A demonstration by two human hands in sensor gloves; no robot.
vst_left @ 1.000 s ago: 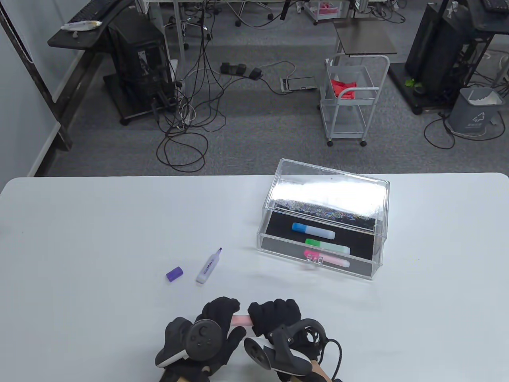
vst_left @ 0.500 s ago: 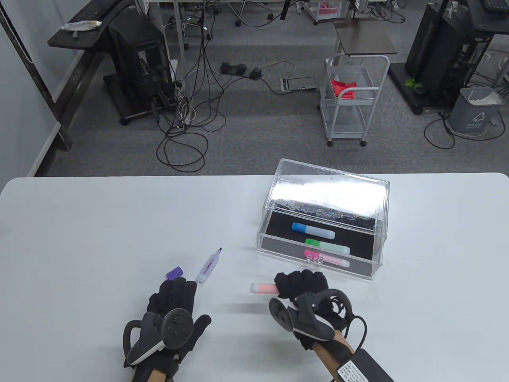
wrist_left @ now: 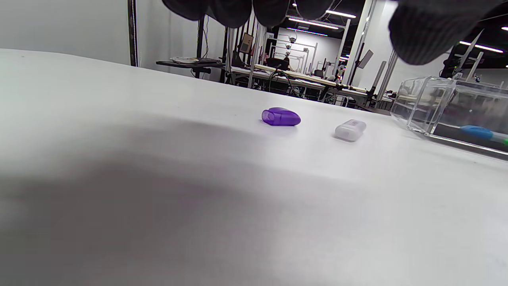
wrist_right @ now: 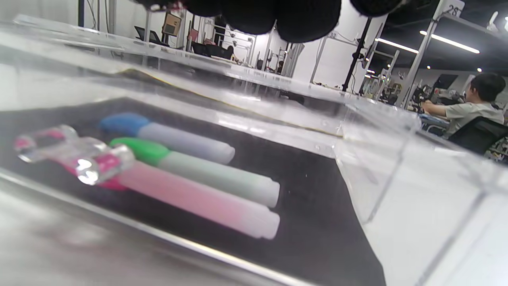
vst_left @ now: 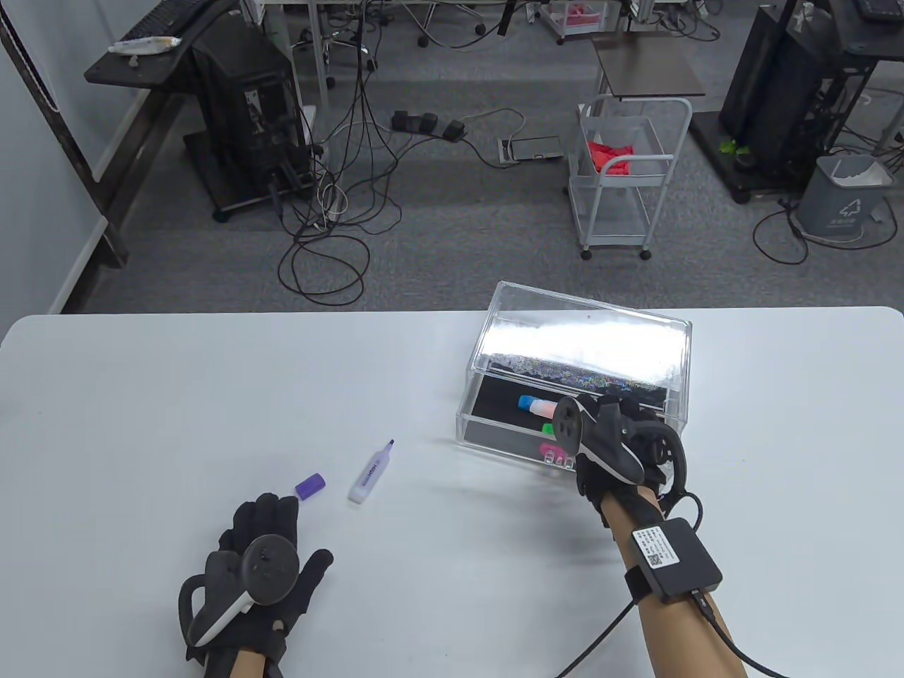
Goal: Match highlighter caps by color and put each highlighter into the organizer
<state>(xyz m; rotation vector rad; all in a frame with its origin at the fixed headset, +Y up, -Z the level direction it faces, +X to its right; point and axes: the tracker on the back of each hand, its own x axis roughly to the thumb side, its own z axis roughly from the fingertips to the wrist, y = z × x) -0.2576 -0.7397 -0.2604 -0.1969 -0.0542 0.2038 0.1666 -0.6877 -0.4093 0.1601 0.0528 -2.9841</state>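
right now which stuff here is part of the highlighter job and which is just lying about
Job: purple cap; uncapped purple highlighter; clear organizer; blue highlighter, green highlighter, pink highlighter; salmon highlighter.

Lying about: floor cables; wire cart; grey bin.

Bright, glare on organizer lid.

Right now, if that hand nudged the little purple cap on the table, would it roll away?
Probably it would slide, not roll: the purple cap looks flattened and lies on its side. Being small, hollow plastic, it likely weighs little and may skid on the smooth table.
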